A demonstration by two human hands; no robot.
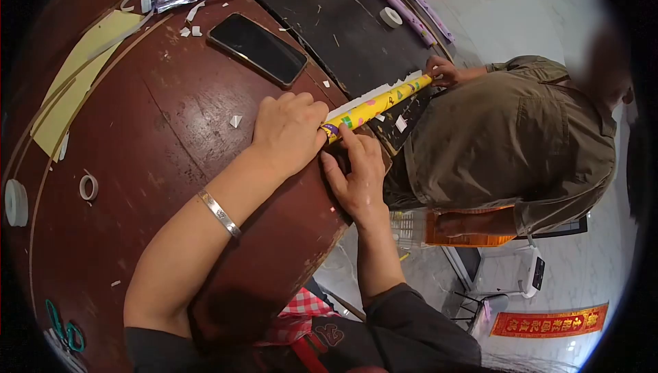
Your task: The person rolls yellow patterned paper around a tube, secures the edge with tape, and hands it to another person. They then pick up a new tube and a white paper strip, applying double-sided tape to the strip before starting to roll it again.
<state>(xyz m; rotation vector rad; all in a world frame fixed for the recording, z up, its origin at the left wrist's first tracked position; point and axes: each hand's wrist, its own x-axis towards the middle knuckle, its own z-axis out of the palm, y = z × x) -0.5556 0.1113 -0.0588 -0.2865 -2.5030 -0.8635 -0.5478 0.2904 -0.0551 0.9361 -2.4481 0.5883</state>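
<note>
The left hand (291, 130) is curled over the near end of a long, thin yellow paper roll with colourful printed shapes (373, 108) (its fingertips are hidden, so whether they clamp it I cannot tell). The right hand (358, 174) is partly open, thumb and index finger apart, the index fingertip touching that same end. The roll slants away from both hands, a torn white edge along its side, to another person's hand (444, 71) at its far end. The left forearm, wearing a silver metal bracelet (219, 214), reaches diagonally inward; the right rises steeply
</note>
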